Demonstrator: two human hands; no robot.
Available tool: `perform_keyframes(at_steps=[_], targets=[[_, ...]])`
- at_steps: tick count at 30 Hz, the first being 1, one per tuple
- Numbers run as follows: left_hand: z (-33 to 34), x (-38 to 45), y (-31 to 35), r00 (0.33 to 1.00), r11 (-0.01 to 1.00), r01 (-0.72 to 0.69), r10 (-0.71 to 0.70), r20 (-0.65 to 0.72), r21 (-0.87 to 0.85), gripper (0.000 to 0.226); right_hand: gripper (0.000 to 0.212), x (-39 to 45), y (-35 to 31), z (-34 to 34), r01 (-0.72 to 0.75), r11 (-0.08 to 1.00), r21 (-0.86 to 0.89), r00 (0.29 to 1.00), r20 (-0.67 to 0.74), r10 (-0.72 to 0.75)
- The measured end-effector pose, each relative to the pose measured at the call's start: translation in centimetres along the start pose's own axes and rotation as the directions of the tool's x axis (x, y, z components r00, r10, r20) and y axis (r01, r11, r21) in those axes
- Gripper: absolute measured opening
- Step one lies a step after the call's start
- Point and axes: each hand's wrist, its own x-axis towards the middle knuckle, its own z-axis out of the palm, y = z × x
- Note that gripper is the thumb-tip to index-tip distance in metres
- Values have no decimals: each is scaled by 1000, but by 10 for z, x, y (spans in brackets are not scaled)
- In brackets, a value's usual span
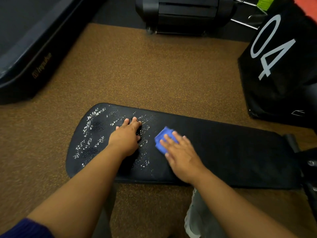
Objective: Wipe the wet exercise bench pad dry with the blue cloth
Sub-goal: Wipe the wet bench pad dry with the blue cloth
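Observation:
The black exercise bench pad (223,152) lies across the lower middle of the head view. Its left half is covered in white water droplets (89,122), while the right half looks dull and dry. My left hand (127,136) rests flat on the wet part, fingers spread and pointing away from me. My right hand (180,152) presses flat on the folded blue cloth (162,137) near the pad's middle, at the edge of the droplets. Most of the cloth is hidden under my fingers.
The floor is brown speckled rubber (154,66). A dark treadmill base (25,57) stands at the left, a black weight stack (185,14) at the back, and a black box marked 04 (277,66) at the right. My grey shoe (197,217) is below the bench.

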Motion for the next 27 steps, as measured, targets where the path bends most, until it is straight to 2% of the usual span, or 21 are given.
perform_keyframes(at_steps=[2, 5, 8, 10, 12, 15, 17, 19, 21, 23, 25, 27], targets=[[3, 3, -3, 1000, 1000, -13, 13, -7, -1, 56, 47, -24, -14, 9, 173, 983, 59, 983, 51, -176], [5, 6, -5, 1000, 1000, -19, 19, -7, -4, 57, 45, -50, -18, 10, 314, 942, 120, 931, 153, -331], [7, 8, -7, 1000, 1000, -29, 29, -11, 4, 57, 43, -56, 6, 3, 483, 876, -15, 857, 213, -469], [8, 10, -10, 999, 999, -39, 40, -14, 7, 56, 43, -52, 21, -3, 491, 870, -55, 850, 250, -464], [9, 12, -11, 999, 999, -46, 46, -16, 6, 56, 44, -44, 21, -2, 412, 908, -75, 892, 235, -385], [11, 12, -11, 999, 999, -45, 45, -21, -2, 56, 47, -28, -6, 4, 128, 989, -70, 984, 130, -118], [10, 12, -11, 999, 999, -48, 48, -16, 2, 57, 48, -24, -27, 12, 23, 998, -66, 998, 58, -20], [10, 12, -11, 999, 999, -46, 46, -17, 0, 57, 47, -36, -35, 19, 158, 987, -29, 986, 65, -156], [10, 12, -11, 999, 999, -46, 46, -19, -3, 56, 46, -51, -26, 15, 329, 944, 33, 933, 143, -330], [9, 11, -11, 999, 999, -39, 39, -16, -7, 56, 47, -52, 1, 11, 335, 942, -9, 935, 129, -331], [7, 10, -10, 1000, 1000, -28, 28, -14, -7, 56, 47, -38, 31, 2, 105, 992, -74, 993, 55, -101], [6, 8, -9, 1000, 1000, -24, 24, -18, -3, 56, 48, -13, 54, -9, -185, 977, -105, 983, 4, 186]])
